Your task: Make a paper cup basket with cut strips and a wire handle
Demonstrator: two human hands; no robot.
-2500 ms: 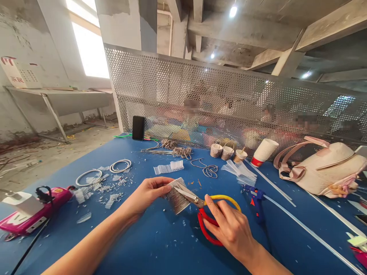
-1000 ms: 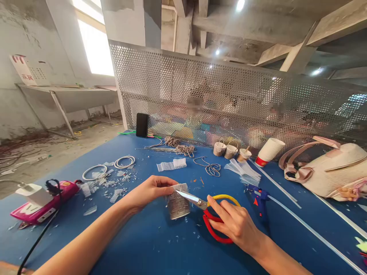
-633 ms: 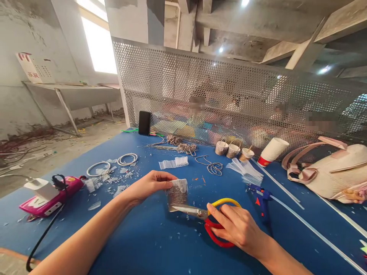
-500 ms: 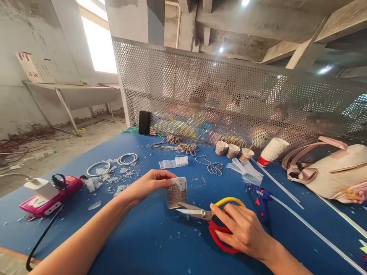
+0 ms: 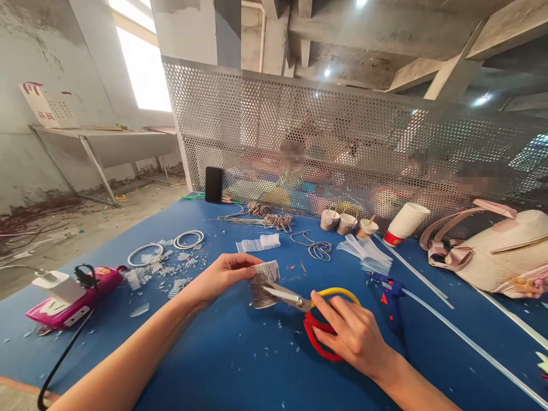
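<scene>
My left hand pinches the upper left edge of a small cup wrapped in grey-brown cord, held above the blue table. In my right hand is a pair of scissors with one yellow and one red handle loop. The blades are slightly apart, and their tips lie over the cup's front side; whether they touch it I cannot tell. Behind the cup lies a fringed white strip. A loose loop of cord rests beyond the scissors.
Several white scraps and two white rings lie left, near a pink power strip. At right are a blue glue gun, stacked paper cups and a pale bag. A phone leans against the perforated screen.
The scissors have moved up and left, so their tips now overlap the cup's front instead of its lower edge. The blades have come closer together. My left hand has barely moved.
</scene>
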